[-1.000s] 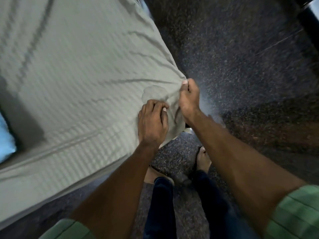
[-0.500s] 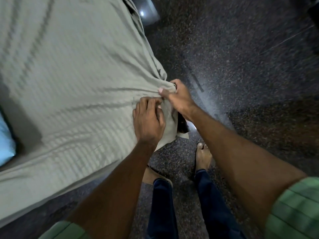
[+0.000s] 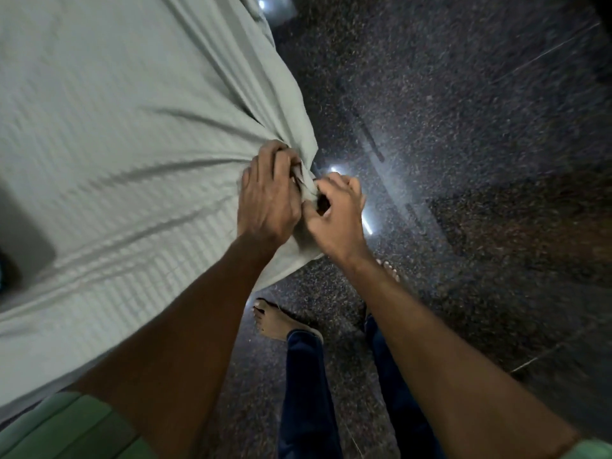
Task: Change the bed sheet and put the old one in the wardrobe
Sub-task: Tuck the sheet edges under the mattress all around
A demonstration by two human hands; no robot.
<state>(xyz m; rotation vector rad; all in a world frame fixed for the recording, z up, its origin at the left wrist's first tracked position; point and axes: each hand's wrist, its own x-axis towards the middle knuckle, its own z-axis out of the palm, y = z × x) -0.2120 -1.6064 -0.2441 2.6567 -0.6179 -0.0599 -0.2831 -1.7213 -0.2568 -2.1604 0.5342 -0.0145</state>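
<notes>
Head view looks down on a pale green bed sheet (image 3: 132, 134) stretched over the bed, its corner pulled toward the person, who stands on a dark speckled floor (image 3: 463, 127). The left hand (image 3: 268, 197) lies on top of that corner, fingers curled into a bunch of cloth, so the sheet's folds fan out from its knuckles back across the bed. The right hand (image 3: 334, 217) sits just beside it on the floor side, thumb and fingers curled around the hanging tip of the same corner; whether it truly pinches the cloth or only closes near it is hard to tell through the blur. The sheet lies up and to the left of both hands, and its taut creases run from the corner diagonally away across the bed, so that is the axis any pull works along. The left hand is nearer the bed surface, the right nearer the loose edge below. This looks like fitting or freeing the corner, though which one cannot be told.
</notes>
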